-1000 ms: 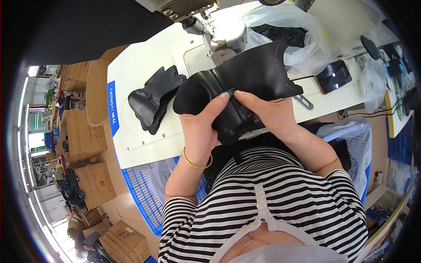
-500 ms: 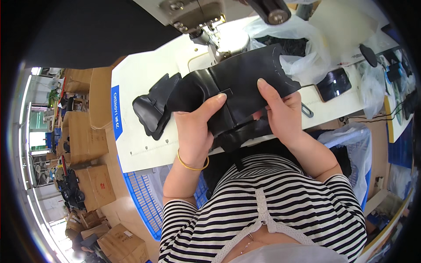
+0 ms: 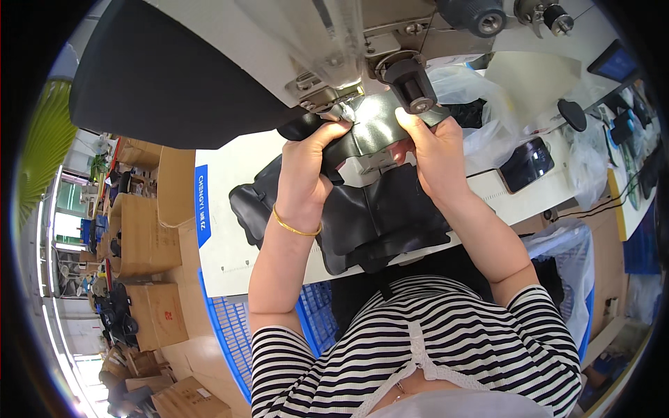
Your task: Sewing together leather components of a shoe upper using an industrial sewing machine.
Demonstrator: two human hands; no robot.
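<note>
The person's bare left hand (image 3: 304,164) and bare right hand (image 3: 440,157) are raised at nearly the same height ahead of the torso, near each other but apart. Each grips with the thumb uppermost and the fingers curled, mostly hidden beneath. The left thumb (image 3: 334,130) points rightward; the right thumb (image 3: 414,127) angles up and leftward. The left forearm (image 3: 281,268) rises steeply, while the right forearm (image 3: 484,233) slants inward from a bent elbow.

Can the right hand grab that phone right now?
Probably not yet: the right hand is holding the shiny black piece. But the phone lies uncovered off to the right, seemingly within reach.
</note>
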